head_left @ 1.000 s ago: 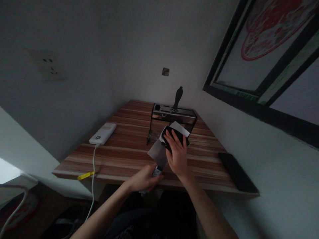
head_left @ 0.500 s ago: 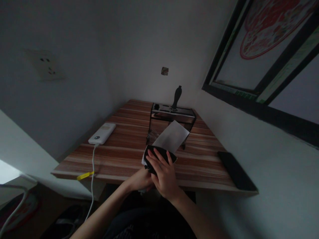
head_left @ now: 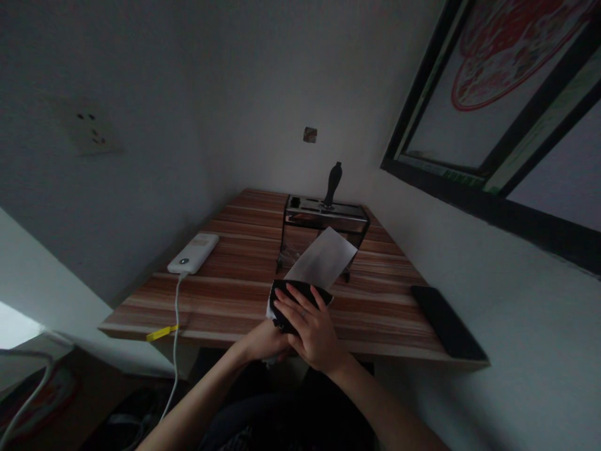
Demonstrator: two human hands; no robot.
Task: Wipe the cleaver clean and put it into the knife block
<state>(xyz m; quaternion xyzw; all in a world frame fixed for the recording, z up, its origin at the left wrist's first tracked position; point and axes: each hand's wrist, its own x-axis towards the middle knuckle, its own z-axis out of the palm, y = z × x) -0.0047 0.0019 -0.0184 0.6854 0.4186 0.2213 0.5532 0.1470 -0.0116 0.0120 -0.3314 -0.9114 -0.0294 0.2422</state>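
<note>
In the head view, a black flat piece (head_left: pixel 307 290) with a pale edge slants over the table's front edge. My left hand (head_left: pixel 263 340) is closed around its lower end; most of those fingers are hidden. Across the top of the piece lies my right hand (head_left: pixel 307 322), fingers stretched and spread, pressing on it. A ring shows on one finger. Out of the far side of the black piece reaches a white sheet (head_left: pixel 323 257), its end in front of a metal stand. Whether sheet and piece are joined I cannot tell.
Behind the sheet stands a metal frame with a black lever handle (head_left: pixel 333 183); clear plastic (head_left: pixel 291 254) lies at its left. A white power bank (head_left: pixel 193 253) with a cable (head_left: pixel 176 326) and yellow tag (head_left: pixel 161 333) sits left, a black phone (head_left: pixel 446 322) right. Walls close in behind the table (head_left: pixel 235 294).
My right hand and the black piece have shifted slightly down towards me, and the white sheet shows a little more. The view has barely moved.
</note>
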